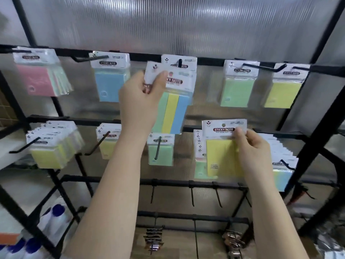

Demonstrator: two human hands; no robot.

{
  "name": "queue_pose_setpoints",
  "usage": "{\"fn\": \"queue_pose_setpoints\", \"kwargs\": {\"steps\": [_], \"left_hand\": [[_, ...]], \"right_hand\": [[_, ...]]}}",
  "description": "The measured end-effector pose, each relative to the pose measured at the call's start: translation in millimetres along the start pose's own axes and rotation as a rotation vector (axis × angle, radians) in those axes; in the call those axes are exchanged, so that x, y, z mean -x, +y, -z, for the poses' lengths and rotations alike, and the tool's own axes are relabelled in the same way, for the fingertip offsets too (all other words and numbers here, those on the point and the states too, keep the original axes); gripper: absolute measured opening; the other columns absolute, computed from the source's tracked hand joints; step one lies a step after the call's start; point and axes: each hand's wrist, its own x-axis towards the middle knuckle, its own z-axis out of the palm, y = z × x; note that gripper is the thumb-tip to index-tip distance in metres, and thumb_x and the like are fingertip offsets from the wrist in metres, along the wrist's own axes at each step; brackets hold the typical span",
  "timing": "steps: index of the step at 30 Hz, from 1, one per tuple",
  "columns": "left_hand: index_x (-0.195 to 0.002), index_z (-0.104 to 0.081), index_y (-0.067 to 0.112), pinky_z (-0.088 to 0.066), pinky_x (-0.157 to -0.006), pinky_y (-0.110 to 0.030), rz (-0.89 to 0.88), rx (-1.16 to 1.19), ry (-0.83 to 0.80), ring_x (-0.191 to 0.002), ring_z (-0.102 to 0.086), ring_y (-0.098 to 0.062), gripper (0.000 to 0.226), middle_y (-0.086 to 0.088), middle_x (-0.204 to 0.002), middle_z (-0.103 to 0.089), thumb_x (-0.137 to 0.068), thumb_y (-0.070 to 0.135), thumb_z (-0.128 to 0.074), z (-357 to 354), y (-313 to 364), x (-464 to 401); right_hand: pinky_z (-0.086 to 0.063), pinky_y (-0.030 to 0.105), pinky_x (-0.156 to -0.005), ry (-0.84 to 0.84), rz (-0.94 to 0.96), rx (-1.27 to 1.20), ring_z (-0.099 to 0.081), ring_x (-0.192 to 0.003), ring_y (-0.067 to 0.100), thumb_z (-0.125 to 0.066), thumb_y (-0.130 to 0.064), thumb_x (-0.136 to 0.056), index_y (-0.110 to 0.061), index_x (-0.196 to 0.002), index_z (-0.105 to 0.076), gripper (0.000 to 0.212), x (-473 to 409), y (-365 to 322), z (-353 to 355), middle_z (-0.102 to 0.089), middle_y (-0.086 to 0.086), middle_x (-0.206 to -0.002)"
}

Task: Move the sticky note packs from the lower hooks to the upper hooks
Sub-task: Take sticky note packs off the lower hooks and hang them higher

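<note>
The left hand (pixel 143 90) is pinching one striped pack (pixel 171 109) beside the middle of five upper hooks (pixel 180 63), while the right hand (pixel 250 144) is gripping one yellow pack (pixel 222 156) at the lower row.

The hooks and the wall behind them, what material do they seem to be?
Hooks: thin black rods, probably coated or painted metal wire, judging by their slim, rigid look. Back wall: translucent ribbed sheet, likely polycarbonate or similar plastic; light glows through its fine vertical ribs.

Hanging on upper hooks (pixel 180 63), five groups of packs (pixel 110 75) side by side, sitting below on lower hooks (pixel 158 148), further packs (pixel 161 149), lying beneath both, bare pegs (pixel 192 197).
</note>
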Motion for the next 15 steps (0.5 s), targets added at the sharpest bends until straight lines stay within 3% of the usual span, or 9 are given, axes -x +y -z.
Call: {"fn": "queue_pose_setpoints", "kwargs": {"steps": [3,6,9,12,15], "left_hand": [[-0.069,-0.052,0.025,-0.032,-0.053,-0.015,-0.045,0.048,-0.002,-0.053,-0.038,0.0,0.025,0.009,-0.061,-0.051,-0.091,0.031,-0.06,-11,11,-11],[-0.074,-0.056,0.015,-0.032,-0.052,-0.014,-0.066,0.065,-0.006,-0.055,-0.039,0.0,0.022,0.013,-0.061,-0.049,-0.092,0.027,-0.06,-19,12,-16],[-0.07,-0.055,0.015,-0.031,-0.051,-0.014,-0.043,0.081,-0.006,-0.054,-0.038,-0.001,0.024,0.01,-0.06,-0.049,-0.092,0.023,-0.06,-23,6,-16],[-0.065,-0.05,0.024,-0.032,-0.05,-0.013,-0.01,0.071,-0.018,-0.052,-0.042,0.0,0.028,0.013,-0.06,-0.051,-0.091,0.023,-0.06,-27,2,-17],[-0.066,-0.051,0.027,-0.032,-0.049,-0.011,0.01,0.078,-0.035,-0.05,-0.043,0.003,0.027,0.014,-0.061,-0.053,-0.091,0.024,-0.06,-32,-3,-23]], "right_hand": [[-0.027,0.016,-0.049,0.021,0.009,-0.029,-0.034,-0.052,0.002,-0.048,-0.033,-0.098,0.001,-0.084,-0.06,0.039,-5,3,-2,-0.046,0.0,-0.067],[-0.026,0.018,-0.048,0.013,0.006,-0.043,-0.032,-0.054,0.006,-0.049,-0.033,-0.098,0.003,-0.085,-0.06,0.04,-9,3,-6,-0.044,0.001,-0.066],[-0.028,0.023,-0.054,0.013,-0.017,-0.078,-0.036,-0.056,0.006,-0.05,-0.035,-0.097,-0.005,-0.081,-0.063,0.036,-11,1,-8,-0.046,-0.005,-0.062],[-0.032,0.014,-0.05,0.017,-0.045,-0.096,-0.042,-0.053,-0.002,-0.051,-0.035,-0.097,-0.017,-0.076,-0.065,0.03,-12,1,-9,-0.052,-0.016,-0.056],[-0.032,0.01,-0.047,0.026,-0.053,-0.105,-0.043,-0.052,-0.003,-0.051,-0.034,-0.097,-0.018,-0.076,-0.065,0.029,-13,1,-9,-0.053,-0.017,-0.057]]}}
